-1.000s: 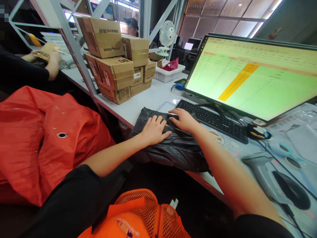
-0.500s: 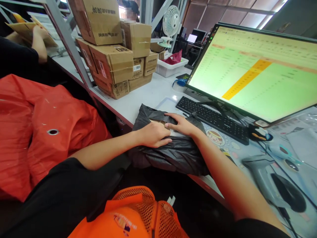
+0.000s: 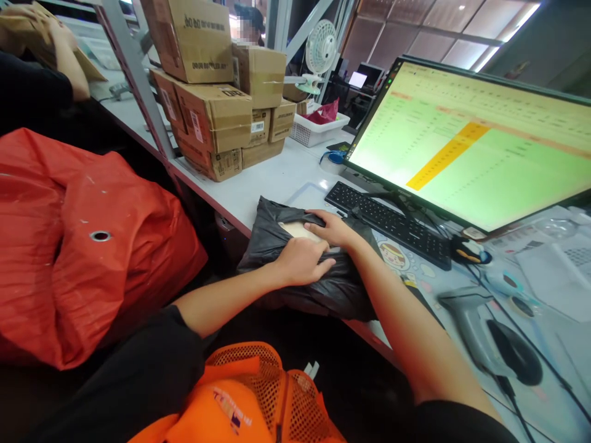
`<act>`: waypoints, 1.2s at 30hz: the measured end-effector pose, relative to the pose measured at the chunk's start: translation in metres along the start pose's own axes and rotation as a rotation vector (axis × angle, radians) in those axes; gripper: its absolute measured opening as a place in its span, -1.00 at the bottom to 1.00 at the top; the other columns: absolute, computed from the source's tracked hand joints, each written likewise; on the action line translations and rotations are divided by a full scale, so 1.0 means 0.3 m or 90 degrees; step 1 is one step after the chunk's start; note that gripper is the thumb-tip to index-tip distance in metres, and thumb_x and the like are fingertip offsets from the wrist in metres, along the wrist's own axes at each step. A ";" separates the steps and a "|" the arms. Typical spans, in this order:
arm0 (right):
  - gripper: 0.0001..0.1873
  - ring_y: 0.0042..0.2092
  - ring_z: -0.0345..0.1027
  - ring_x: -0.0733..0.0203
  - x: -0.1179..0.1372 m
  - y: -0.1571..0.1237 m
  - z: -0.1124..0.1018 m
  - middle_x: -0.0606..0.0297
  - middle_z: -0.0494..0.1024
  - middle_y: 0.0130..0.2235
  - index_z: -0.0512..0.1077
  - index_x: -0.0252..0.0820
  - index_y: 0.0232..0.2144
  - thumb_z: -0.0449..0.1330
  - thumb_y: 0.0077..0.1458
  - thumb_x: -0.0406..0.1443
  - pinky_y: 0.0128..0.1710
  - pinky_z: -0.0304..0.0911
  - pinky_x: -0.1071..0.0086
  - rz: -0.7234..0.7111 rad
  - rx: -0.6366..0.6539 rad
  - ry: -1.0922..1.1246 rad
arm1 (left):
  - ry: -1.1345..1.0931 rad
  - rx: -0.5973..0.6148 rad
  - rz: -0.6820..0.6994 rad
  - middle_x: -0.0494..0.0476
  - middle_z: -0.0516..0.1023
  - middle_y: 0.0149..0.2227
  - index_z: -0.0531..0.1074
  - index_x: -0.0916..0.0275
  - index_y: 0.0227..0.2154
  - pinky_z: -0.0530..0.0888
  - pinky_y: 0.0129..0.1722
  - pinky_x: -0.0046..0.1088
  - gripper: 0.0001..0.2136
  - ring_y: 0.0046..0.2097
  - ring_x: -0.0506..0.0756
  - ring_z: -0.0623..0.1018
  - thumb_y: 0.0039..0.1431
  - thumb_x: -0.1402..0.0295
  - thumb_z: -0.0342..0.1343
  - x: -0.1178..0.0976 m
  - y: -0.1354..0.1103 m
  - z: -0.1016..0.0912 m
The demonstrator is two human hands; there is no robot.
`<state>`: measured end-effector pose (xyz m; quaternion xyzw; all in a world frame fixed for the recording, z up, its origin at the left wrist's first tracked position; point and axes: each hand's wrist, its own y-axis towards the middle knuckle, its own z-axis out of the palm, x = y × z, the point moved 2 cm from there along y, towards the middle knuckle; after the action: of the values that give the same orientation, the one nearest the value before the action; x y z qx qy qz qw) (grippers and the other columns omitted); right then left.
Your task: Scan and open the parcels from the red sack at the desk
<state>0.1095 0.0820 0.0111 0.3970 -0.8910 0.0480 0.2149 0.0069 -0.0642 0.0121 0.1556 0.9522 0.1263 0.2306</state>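
A black plastic mailing bag (image 3: 281, 277) lies on the desk's front edge with a tear in its top. Pale, flat contents (image 3: 300, 231) show through the tear; what they are I cannot make out. My left hand (image 3: 302, 261) is closed on the near edge of the torn plastic, fingers curled into the opening and thumb pointing right. Across the tear, my right hand (image 3: 333, 229) grips the far right edge, its thumb beside the pale contents. The fingertips of my left hand are hidden.
Stacked cardboard boxes (image 3: 215, 117) stand back left beside a metal post. A keyboard (image 3: 392, 224), a monitor (image 3: 443, 147) and a barcode scanner (image 3: 478, 326) are on the right. A large red sack (image 3: 87, 246) is at left. Another person's hands (image 3: 55, 37) hold brown packaging.
The tear in the bag has widened and more of the pale contents shows. My left hand has shifted slightly right and nearer to me. The view has turned a little.
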 end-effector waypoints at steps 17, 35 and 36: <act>-0.23 0.37 0.15 -0.17 0.151 0.009 0.048 0.04 0.31 0.37 0.20 -0.10 0.41 0.05 0.32 0.14 0.34 0.02 -0.15 -0.054 -0.019 -0.138 | 0.089 -0.071 0.391 0.16 0.60 -0.45 0.52 0.24 -0.37 0.38 -0.32 -0.33 -0.68 -0.37 0.14 0.60 0.40 0.16 0.02 0.075 -0.009 0.010; -0.34 0.25 0.31 -0.28 0.187 0.067 0.073 0.09 0.47 0.26 0.37 0.00 0.33 0.01 0.32 0.10 0.27 0.09 -0.22 0.085 -0.024 -0.179 | 0.114 0.073 -0.009 0.32 0.62 -0.22 0.46 0.34 -0.12 0.49 -0.12 -0.24 -0.68 -0.13 0.27 0.61 0.45 0.15 -0.01 -0.002 -0.342 -0.030; -0.35 0.25 0.32 -0.27 0.189 0.067 0.073 0.09 0.48 0.26 0.38 0.01 0.32 0.01 0.33 0.09 0.27 0.09 -0.22 0.083 -0.022 -0.182 | 0.105 0.058 -0.003 0.30 0.60 -0.22 0.46 0.33 -0.13 0.48 -0.10 -0.24 -0.70 -0.13 0.25 0.59 0.45 0.17 -0.02 0.011 -0.360 -0.027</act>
<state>0.0538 0.0510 0.0169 0.3375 -0.9371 -0.0108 0.0890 -0.0255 -0.1636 -0.0159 0.1530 0.9731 0.0945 0.1442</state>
